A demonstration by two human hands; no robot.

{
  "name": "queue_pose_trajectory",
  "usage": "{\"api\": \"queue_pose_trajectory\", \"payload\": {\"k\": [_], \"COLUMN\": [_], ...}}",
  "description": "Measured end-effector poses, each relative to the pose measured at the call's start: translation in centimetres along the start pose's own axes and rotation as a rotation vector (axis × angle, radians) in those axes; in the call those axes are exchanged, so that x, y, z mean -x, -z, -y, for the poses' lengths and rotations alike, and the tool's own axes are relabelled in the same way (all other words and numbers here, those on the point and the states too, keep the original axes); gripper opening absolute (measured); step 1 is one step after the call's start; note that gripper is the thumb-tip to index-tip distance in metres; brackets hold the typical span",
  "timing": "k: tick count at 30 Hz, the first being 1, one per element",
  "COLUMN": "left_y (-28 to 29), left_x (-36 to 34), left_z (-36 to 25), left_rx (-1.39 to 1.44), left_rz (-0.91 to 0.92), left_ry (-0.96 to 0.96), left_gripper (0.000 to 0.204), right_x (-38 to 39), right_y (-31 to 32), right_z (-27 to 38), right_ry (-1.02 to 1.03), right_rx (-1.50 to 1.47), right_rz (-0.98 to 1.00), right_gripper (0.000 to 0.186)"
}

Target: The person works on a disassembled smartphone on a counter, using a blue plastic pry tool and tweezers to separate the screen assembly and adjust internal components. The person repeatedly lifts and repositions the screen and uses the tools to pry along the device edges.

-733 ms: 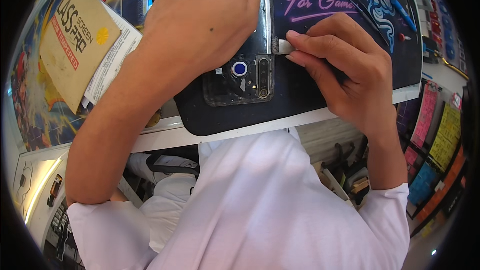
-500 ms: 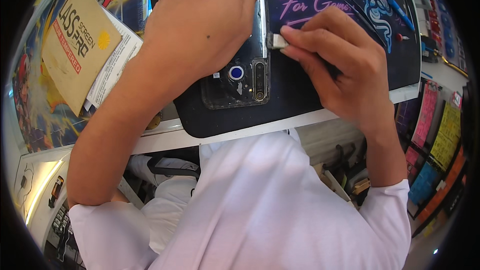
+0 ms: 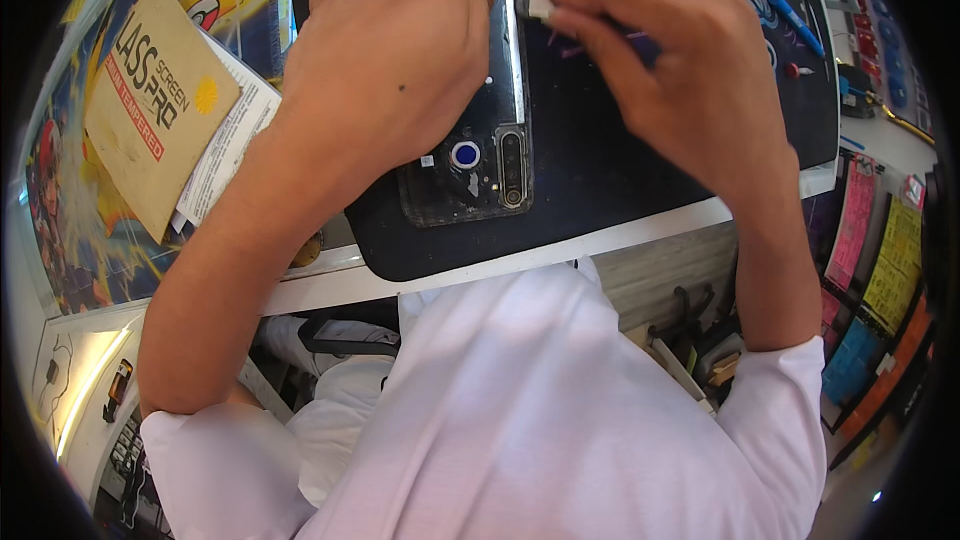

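A dark, glossy smartphone (image 3: 462, 190) lies back side up on a black mat, its camera strip and round blue-centred spot at the near end. Over its far part rests my left hand (image 3: 395, 55), gripping it, with the thumb along the right edge; most of those fingers are cut off by the top of the picture. To the right of the phone, my right hand (image 3: 690, 55) pinches a small pale block with a dark tip (image 3: 540, 5). That tip is at or very close to the phone's right edge; contact cannot be made out.
The patterned black mat (image 3: 620, 175) sits on a white-edged table (image 3: 640, 237). At left lie a tan paper envelope (image 3: 150, 120) and white papers (image 3: 245, 130). A blue pen-like tool (image 3: 797, 24) and a small red-tipped item (image 3: 797, 70) are at the far right.
My right hand has moved away from me along the phone's right edge, carrying the small pale block. My left hand stays on the phone, which has shifted very slightly in the picture.
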State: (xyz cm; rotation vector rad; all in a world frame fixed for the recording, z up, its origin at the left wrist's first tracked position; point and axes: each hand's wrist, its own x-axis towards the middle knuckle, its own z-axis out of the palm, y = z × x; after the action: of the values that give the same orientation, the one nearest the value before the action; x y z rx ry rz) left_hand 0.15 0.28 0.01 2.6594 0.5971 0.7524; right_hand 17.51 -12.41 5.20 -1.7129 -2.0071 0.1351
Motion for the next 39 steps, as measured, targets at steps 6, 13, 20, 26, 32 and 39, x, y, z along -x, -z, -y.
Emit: {"api": "queue_pose_trajectory", "payload": {"k": [6, 13, 20, 26, 32, 39], "left_y": [0.1, 0.2, 0.1, 0.1, 0.5, 0.4], "left_x": [0.0, 0.2, 0.1, 0.0, 0.1, 0.2], "left_z": [-0.2, 0.1, 0.0, -0.3, -0.6, -0.5], "left_rx": [-0.004, 0.000, 0.029, -0.013, -0.029, -0.016], "left_rz": [0.017, 0.018, 0.001, 0.004, 0.057, 0.049], "left_ry": [0.030, 0.074, 0.058, 0.039, 0.075, 0.075], "left_gripper": [0.017, 0.018, 0.019, 0.020, 0.020, 0.020], "right_x": [-0.5, 0.5, 0.2, -0.7, -1.3, -0.7], "right_y": [0.2, 0.3, 0.7, 0.8, 1.2, 0.8], "right_z": [-0.2, -0.2, 0.9, 0.4, 0.8, 1.9], "right_ry": [-0.032, -0.034, -0.015, 0.001, 0.036, -0.023], "right_rx": [0.029, 0.045, 0.098, 0.270, 0.274, 0.292], "right_rz": [0.042, 0.098, 0.070, 0.052, 0.118, 0.144], "right_gripper": [0.017, 0.010, 0.010, 0.011, 0.009, 0.012]}}
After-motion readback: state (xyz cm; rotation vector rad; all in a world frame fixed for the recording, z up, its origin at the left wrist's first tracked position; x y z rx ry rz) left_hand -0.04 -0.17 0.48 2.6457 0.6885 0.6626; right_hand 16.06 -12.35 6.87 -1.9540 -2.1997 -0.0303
